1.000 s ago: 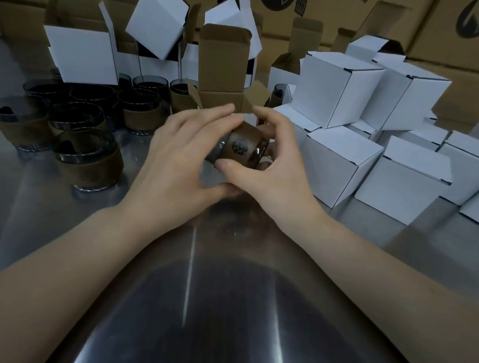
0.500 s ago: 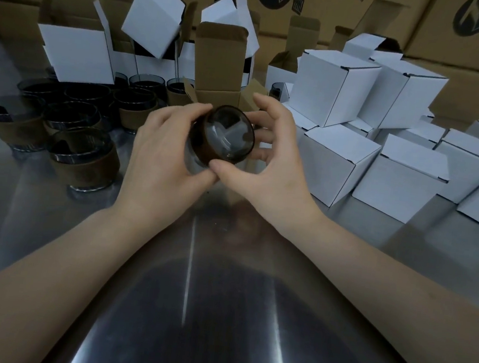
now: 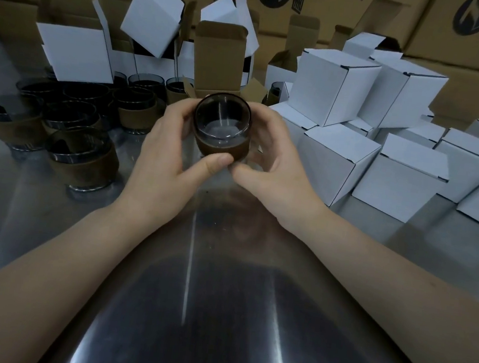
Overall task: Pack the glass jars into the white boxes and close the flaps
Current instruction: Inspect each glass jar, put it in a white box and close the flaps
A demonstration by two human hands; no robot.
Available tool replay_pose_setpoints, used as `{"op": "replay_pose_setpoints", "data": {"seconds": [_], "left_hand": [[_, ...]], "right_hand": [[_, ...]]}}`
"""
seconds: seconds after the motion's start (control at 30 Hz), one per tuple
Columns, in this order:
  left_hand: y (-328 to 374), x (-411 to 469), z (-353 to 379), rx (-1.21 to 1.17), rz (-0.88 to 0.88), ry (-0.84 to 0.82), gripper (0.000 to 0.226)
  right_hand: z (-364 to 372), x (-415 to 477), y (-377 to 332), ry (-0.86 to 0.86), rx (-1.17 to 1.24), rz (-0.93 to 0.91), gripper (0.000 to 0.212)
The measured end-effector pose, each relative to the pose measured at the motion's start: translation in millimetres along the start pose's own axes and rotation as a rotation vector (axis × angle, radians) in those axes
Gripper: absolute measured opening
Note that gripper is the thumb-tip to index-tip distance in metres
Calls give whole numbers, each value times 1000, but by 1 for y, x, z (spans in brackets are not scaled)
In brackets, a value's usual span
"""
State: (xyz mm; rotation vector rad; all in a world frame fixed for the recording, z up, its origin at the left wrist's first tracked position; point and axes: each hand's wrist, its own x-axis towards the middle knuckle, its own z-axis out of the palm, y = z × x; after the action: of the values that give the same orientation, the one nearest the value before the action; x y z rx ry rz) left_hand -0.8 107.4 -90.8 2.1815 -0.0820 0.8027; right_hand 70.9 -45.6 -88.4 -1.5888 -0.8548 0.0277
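A dark glass jar (image 3: pixel 222 126) with a brown sleeve round its lower half is held upright above the steel table, its mouth toward the camera. My left hand (image 3: pixel 170 156) grips it from the left, thumb on the sleeve's front. My right hand (image 3: pixel 272 167) grips it from the right, thumb at the jar's bottom edge. Directly behind the jar stands an open white box (image 3: pixel 218 61) with its brown inner flap raised. More sleeved jars (image 3: pixel 81 153) cluster at the left.
Closed white boxes (image 3: pixel 335 161) are stacked on the right side of the steel table (image 3: pixel 191 294). Open white boxes (image 3: pixel 74 51) stand at the back left. Large brown cartons (image 3: pixel 469 34) line the rear wall.
Both hands have turned the jar from lying on its side, through its mouth facing the camera, to nearly upright. It stays just in front of the open box.
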Motion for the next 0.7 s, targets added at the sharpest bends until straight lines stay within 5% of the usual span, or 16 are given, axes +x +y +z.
{"op": "replay_pose_setpoints", "data": {"seconds": [0.33,0.7], "left_hand": [[-1,1,0,-106,-3,-60,64],[1,-2,-1,-60,1,-60,77]], "right_hand": [[-3,2,2,-12,-7,-93,67],[-1,2,-3,79,243,107,50]]}}
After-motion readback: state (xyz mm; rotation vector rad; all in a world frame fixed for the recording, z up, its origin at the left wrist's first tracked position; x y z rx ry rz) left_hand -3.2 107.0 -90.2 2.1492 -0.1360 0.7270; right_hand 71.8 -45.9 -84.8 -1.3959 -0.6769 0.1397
